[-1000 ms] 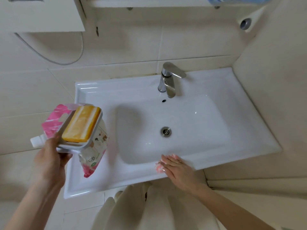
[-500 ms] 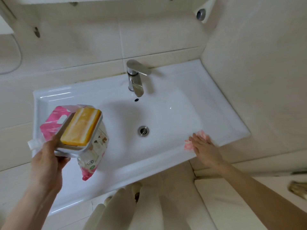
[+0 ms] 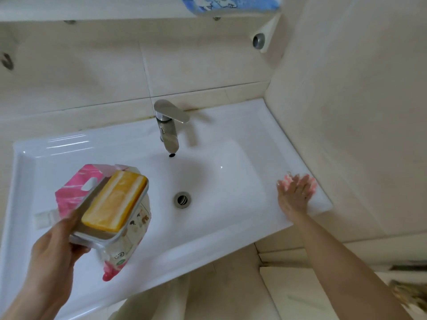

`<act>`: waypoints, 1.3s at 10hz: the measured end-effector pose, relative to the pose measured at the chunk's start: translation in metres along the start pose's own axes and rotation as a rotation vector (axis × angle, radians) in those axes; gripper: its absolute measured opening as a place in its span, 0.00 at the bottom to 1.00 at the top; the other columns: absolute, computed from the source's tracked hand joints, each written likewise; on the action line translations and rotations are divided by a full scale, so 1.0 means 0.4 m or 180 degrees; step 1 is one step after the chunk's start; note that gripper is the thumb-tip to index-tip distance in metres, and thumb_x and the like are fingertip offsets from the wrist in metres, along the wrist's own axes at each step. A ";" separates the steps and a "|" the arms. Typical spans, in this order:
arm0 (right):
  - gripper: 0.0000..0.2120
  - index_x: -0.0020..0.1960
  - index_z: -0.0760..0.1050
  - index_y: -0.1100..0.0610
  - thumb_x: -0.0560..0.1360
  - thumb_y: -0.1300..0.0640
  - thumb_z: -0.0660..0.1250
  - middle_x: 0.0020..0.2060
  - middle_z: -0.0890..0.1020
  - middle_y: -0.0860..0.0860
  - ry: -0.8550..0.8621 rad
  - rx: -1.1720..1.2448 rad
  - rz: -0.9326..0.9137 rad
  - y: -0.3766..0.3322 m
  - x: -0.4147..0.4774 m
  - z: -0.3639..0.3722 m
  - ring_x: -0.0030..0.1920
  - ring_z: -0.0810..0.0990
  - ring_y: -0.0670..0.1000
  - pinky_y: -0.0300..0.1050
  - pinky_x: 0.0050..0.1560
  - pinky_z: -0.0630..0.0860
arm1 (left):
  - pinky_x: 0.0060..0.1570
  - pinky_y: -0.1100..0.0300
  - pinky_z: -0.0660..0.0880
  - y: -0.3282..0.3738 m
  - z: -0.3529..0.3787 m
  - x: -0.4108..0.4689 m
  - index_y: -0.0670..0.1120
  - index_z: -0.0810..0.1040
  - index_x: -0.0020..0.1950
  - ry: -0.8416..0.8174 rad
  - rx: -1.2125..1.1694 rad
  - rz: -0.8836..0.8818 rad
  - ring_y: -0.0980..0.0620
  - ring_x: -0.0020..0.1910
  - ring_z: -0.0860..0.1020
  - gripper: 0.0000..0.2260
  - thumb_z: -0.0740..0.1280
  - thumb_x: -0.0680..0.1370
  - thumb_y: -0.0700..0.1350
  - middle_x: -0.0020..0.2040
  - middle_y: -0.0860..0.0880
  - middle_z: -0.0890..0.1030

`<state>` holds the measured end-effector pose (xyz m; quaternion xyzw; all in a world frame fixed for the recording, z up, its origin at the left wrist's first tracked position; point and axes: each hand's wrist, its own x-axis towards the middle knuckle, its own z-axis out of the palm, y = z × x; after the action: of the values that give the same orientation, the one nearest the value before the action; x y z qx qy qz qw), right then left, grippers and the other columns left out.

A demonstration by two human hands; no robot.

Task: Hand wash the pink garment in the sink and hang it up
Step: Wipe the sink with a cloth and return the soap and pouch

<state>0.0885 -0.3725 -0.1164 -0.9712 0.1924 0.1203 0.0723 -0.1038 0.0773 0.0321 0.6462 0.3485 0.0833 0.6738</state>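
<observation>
A small pink garment [image 3: 312, 186] lies on the right rim of the white sink [image 3: 231, 227], mostly hidden under my right hand [image 3: 293, 196]. That hand rests flat on it with its fingers straight. My left hand [image 3: 53, 248] hovers over the sink's left side. It grips a white soap dish [image 3: 108, 237] carrying a yellow soap bar [image 3: 115, 199], together with a pink-and-white detergent pouch [image 3: 78, 190] beneath the dish. The basin holds only the drain [image 3: 182, 199].
A chrome faucet [image 3: 169, 130] stands at the back of the sink, with no water running. Tiled walls close in behind and on the right. Overhead, a shelf holds a blue cloth [image 3: 231, 4], and a grey pipe cap [image 3: 258, 40] sits below its right end.
My right hand has slid the pink garment along the front rim from near the middle to the sink's right end. My left hand still holds the dish and pouch.
</observation>
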 end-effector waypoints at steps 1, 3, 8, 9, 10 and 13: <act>0.29 0.78 0.42 0.56 0.82 0.43 0.43 0.76 0.37 0.57 0.0029 0.0146 -0.0296 -0.040 0.028 0.011 0.75 0.33 0.56 0.57 0.73 0.31 | 0.51 0.45 0.78 0.007 0.019 -0.003 0.46 0.78 0.57 -0.0016 -0.0031 0.0018 0.39 0.57 0.76 0.15 0.58 0.80 0.54 0.57 0.39 0.79; 0.28 0.76 0.55 0.56 0.82 0.46 0.33 0.76 0.54 0.54 -0.0020 0.0116 -0.1990 -0.057 -0.026 0.050 0.76 0.47 0.45 0.43 0.74 0.40 | 0.55 0.37 0.72 0.015 0.030 0.006 0.44 0.77 0.57 0.0095 -0.0039 -0.0067 0.35 0.54 0.76 0.18 0.60 0.79 0.57 0.55 0.37 0.79; 0.26 0.78 0.47 0.57 0.83 0.53 0.49 0.78 0.44 0.55 0.0096 -0.0044 -0.1239 -0.279 0.245 -0.010 0.77 0.44 0.54 0.52 0.74 0.41 | 0.46 0.58 0.71 -0.024 0.035 0.052 0.44 0.71 0.57 0.0384 -0.0314 -0.0215 0.56 0.45 0.75 0.08 0.58 0.82 0.46 0.46 0.52 0.76; 0.29 0.77 0.54 0.59 0.79 0.48 0.44 0.77 0.52 0.56 0.0147 0.0228 -0.1660 -0.272 0.214 0.011 0.77 0.51 0.54 0.52 0.73 0.45 | 0.46 0.55 0.72 -0.003 0.056 0.046 0.45 0.73 0.54 0.0438 -0.0352 -0.0184 0.53 0.45 0.76 0.07 0.59 0.81 0.47 0.46 0.51 0.77; 0.31 0.76 0.56 0.61 0.77 0.48 0.45 0.76 0.58 0.56 0.0178 0.0502 -0.2081 -0.234 0.204 0.010 0.76 0.58 0.55 0.48 0.73 0.52 | 0.29 0.48 0.73 -0.046 0.002 0.116 0.40 0.78 0.44 0.0379 -0.0094 -0.0443 0.35 0.36 0.74 0.21 0.68 0.73 0.60 0.39 0.37 0.75; 0.32 0.78 0.48 0.61 0.80 0.47 0.51 0.75 0.41 0.66 0.0272 0.0225 -0.1063 -0.358 0.373 -0.009 0.76 0.40 0.64 0.59 0.74 0.39 | 0.20 0.71 0.65 -0.050 -0.009 0.114 0.38 0.77 0.43 0.0621 0.0137 -0.0234 0.46 0.26 0.66 0.14 0.61 0.80 0.48 0.24 0.42 0.71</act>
<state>0.2790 -0.2951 -0.1384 -0.9908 0.0354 0.0583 0.1171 -0.0788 0.1028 -0.0027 0.6361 0.4377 0.1136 0.6253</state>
